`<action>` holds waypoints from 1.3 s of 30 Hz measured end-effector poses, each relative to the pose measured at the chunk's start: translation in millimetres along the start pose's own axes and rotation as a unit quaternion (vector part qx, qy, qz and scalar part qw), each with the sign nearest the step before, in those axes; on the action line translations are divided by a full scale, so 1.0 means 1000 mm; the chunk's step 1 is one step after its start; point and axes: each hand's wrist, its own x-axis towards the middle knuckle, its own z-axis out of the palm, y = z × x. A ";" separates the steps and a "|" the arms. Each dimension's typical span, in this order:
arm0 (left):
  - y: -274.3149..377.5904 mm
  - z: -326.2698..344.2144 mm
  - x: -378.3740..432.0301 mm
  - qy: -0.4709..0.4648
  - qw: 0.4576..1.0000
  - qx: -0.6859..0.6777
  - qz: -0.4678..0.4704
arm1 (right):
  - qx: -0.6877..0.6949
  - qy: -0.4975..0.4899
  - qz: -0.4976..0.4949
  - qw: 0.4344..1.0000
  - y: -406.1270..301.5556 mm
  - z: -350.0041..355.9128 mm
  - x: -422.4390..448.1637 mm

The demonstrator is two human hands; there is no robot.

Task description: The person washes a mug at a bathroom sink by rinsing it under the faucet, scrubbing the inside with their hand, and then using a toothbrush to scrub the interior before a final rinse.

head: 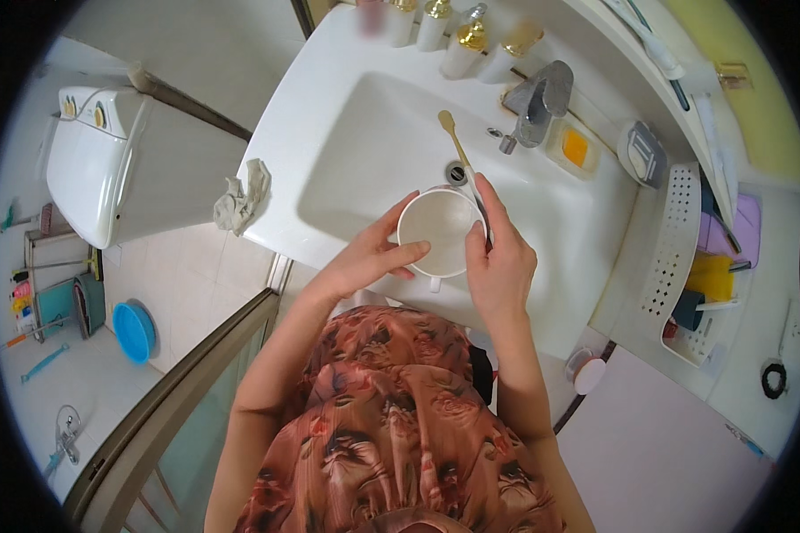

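A white mug with its handle towards me is held between both hands above the near edge of the sink basin. My left hand grips its left side, the thumb over the rim. On the right side, my right hand holds the mug's rim together with a toothbrush, whose tan head points away over the basin. The toothbrush's lower end is partly hidden by the fingers. Beyond it lies the drain. Whether the mug holds any liquid I cannot tell.
A chrome faucet and a soap dish with orange soap stand behind the basin. Several pump bottles line the back. A grey cloth hangs over the left corner. At right is a perforated white basket; a washing machine stands left.
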 end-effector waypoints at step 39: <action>-0.027 -0.090 -0.103 0.411 0.774 0.449 0.173 | 0.129 -0.243 -0.094 0.957 -0.084 0.050 0.016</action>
